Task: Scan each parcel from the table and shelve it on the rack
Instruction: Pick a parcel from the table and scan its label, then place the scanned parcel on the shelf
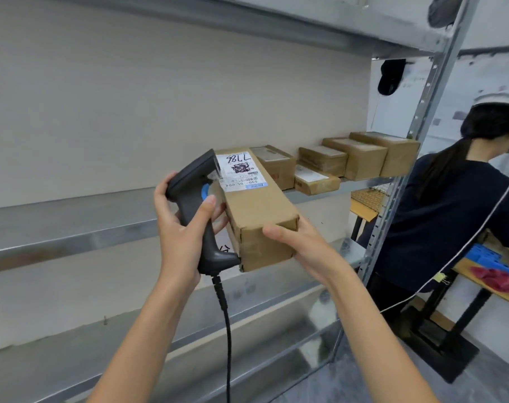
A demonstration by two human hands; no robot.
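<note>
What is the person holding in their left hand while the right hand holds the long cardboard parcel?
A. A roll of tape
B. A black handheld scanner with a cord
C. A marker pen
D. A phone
B: the left hand grips a black scanner, pistol-shaped, its cord hanging below, with its head against the label on the parcel that the right hand holds by the near end.

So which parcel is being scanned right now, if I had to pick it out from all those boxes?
Start at the grey metal rack and its shelf with a row of brown boxes. In front of that shelf, the right hand holds a long cardboard parcel, with the black scanner in the left hand beside it. Only this one is off the shelf, its white label handwritten 7786.
</note>
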